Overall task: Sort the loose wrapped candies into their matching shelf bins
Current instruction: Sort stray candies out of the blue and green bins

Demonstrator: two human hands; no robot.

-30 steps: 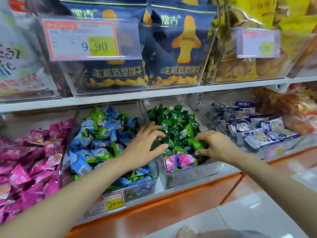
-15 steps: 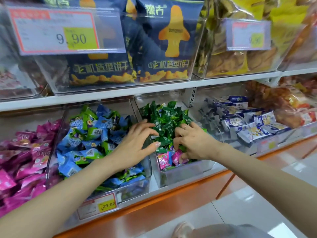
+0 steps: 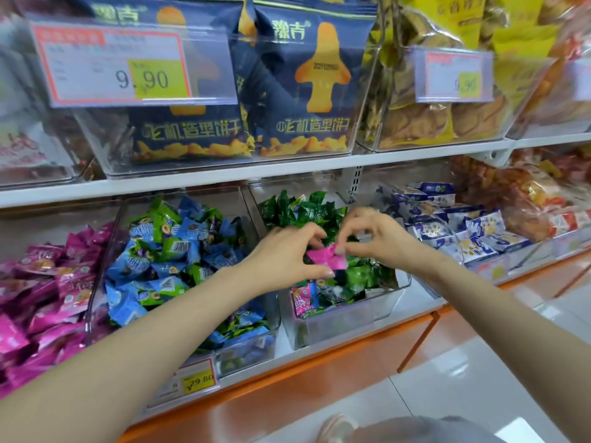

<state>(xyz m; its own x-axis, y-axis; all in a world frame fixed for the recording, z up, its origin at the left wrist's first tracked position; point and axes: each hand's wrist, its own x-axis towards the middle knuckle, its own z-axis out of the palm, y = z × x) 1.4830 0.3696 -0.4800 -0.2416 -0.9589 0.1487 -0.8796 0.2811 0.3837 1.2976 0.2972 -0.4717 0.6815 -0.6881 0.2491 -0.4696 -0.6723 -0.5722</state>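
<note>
A small pink wrapped candy [image 3: 324, 258] is held in the air between two hands, just above the heap of green wrapped candies [image 3: 303, 212] in the middle clear plastic bin [image 3: 388, 302]. The right hand [image 3: 380, 241] pinches the candy's right end between thumb and fingertips, the other fingers loosely curled above. The left hand [image 3: 284, 260] takes the other end, forefinger curved over the wrapper and thumb tucked beneath it, a narrow grip. Both bare forearms reach in from the lower edge of the view.

A second pink-and-blue candy [image 3: 303, 300] lies against the front wall of the same bin, among the green ones. Just beside it to the left, another clear bin [image 3: 248, 350] holds mixed blue and green candies [image 3: 179, 247], with a yellow price tag [image 3: 198, 380] reading 29.80 on its front. Further left lie magenta wrapped candies [image 3: 48, 282]; to the right, white-and-blue packets [image 3: 463, 231]. On the white shelf [image 3: 224, 177] above stand navy snack bags [image 3: 303, 91] behind a 9.90 price label [image 3: 128, 68].
</note>
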